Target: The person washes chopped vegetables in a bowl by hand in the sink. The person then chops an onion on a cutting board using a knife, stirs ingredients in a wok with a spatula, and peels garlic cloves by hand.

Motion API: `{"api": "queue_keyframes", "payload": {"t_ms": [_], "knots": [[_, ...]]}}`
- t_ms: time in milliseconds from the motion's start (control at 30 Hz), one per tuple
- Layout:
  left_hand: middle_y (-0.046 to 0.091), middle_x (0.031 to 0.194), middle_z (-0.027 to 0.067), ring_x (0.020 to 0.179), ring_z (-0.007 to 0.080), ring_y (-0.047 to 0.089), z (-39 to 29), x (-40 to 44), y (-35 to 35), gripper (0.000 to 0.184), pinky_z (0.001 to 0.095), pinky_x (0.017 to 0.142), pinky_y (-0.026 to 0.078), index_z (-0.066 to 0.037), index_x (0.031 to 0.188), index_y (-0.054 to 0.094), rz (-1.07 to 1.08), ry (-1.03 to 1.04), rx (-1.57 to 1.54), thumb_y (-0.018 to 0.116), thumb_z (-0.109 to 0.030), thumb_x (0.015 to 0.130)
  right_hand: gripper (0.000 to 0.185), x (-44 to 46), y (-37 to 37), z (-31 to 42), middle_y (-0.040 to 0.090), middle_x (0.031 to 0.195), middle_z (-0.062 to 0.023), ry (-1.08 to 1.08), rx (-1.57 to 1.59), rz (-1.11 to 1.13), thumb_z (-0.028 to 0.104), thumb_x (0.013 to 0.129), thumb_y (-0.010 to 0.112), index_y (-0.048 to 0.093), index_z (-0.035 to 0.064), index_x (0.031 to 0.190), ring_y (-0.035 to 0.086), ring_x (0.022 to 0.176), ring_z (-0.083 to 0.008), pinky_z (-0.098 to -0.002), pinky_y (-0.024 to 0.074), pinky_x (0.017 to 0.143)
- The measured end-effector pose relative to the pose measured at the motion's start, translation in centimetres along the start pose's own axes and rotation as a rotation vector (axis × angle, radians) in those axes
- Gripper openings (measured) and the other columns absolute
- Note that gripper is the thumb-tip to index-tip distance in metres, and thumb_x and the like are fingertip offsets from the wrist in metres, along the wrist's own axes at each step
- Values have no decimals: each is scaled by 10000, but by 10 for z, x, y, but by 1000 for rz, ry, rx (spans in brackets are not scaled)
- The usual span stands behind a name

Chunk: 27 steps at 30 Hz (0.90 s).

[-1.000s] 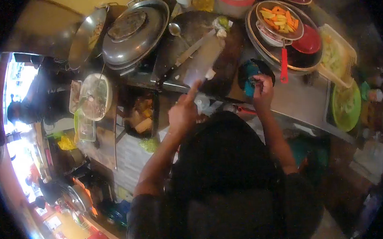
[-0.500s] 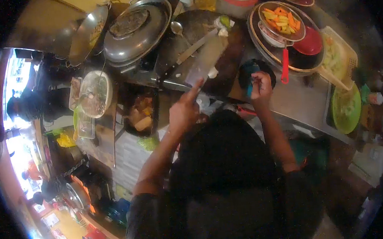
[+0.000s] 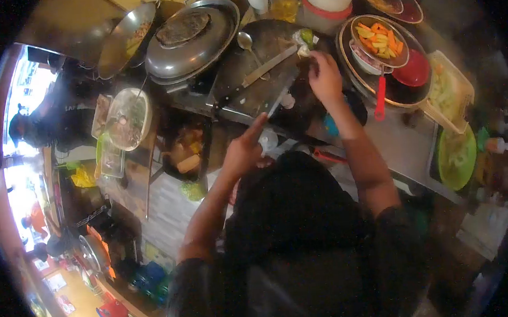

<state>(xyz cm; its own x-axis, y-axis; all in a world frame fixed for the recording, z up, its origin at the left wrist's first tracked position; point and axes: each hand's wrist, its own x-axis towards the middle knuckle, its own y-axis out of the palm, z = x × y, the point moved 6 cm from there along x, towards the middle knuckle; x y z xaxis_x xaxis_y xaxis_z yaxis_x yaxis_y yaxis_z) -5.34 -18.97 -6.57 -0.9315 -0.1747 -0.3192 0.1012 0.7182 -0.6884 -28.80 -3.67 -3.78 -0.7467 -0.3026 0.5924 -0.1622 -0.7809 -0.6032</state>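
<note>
My left hand grips a wide-bladed knife, index finger stretched along it and the blade seen nearly edge-on over the dark board. A small pale piece lies beside the blade. My right hand is over the board's right side, fingers apart and slightly bent, just below a green and white vegetable piece. I see nothing held in it. Another knife and a metal spoon lie on the board. A dark bowl with something blue is partly behind my right forearm.
A lidded pan stands at the back left. On the right are a red-handled strainer with orange and yellow pieces, a cream basket and a green plate. A person in dark clothes is at far left.
My right hand has left the dark bowl and moved up and left to the board near the green and white piece. The knife in my left hand has turned from flat to nearly edge-on.
</note>
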Motion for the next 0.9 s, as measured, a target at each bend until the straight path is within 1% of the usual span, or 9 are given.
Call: {"api": "queue_keyframes", "payload": {"t_ms": [133,200,333,433,533,633,767,833,900], "knots": [[508,1293,162,1174,277,511,-4,-49,-46,753,331,962,403,-195,1394,355,-206,93,-697,530,51,704,380,30,52,-23,568,1027,-150,-42,-287,260,106,740,658,565,89,1109,572,891,-325,-409,472,789],[456,1355,129,1284,184,379,10,-63,-58,714,287,1027,312,-78,1398,324,-131,8,-577,475,95,721,364,34,56,-32,569,1020,-153,-40,-208,213,108,740,659,571,77,1092,573,886,-331,-411,472,780],[430,1370,147,1283,183,372,29,-69,-74,703,281,1019,328,-70,1393,337,-69,-62,-295,486,89,724,296,27,31,17,603,946,-145,154,144,247,163,754,680,600,59,1019,585,860,-331,-405,477,749],[510,1278,130,1215,170,442,61,-49,-62,655,272,985,364,-72,1370,381,5,89,-716,506,58,741,274,-27,37,73,630,859,-126,297,392,466,229,778,680,611,66,986,592,827,-316,-389,478,738],[563,1217,118,1170,161,489,55,-29,-80,623,267,962,388,-74,1355,410,41,208,-986,519,37,752,304,-61,45,105,624,930,-100,-145,78,459,280,770,675,613,92,1001,562,901,-299,-409,454,740],[605,1111,67,1025,123,546,42,-21,-99,623,265,905,418,-62,1366,389,-21,-43,-191,550,-7,767,301,-63,43,105,598,1020,-91,-205,-135,362,300,769,666,617,115,1001,523,965,-289,-438,407,806],[607,962,6,725,53,520,42,-14,-89,644,213,637,430,-85,1384,371,-80,152,-469,565,-24,773,304,-57,44,96,580,1052,-72,-179,-69,420,328,777,643,619,127,1004,499,997,-276,-459,353,857],[600,945,-2,658,33,494,27,-20,-91,643,192,552,401,-95,1382,379,-89,223,-492,566,-19,772,310,-60,46,102,578,1039,-54,-391,-109,420,332,772,640,628,135,1011,497,994,-270,-460,330,880],[579,844,-11,547,12,402,21,-42,-77,655,180,456,301,-114,1383,384,-21,-126,-919,565,2,764,283,-52,50,96,570,1043,-49,-291,-109,447,323,770,641,640,138,984,489,1003,-270,-462,330,881]]}}
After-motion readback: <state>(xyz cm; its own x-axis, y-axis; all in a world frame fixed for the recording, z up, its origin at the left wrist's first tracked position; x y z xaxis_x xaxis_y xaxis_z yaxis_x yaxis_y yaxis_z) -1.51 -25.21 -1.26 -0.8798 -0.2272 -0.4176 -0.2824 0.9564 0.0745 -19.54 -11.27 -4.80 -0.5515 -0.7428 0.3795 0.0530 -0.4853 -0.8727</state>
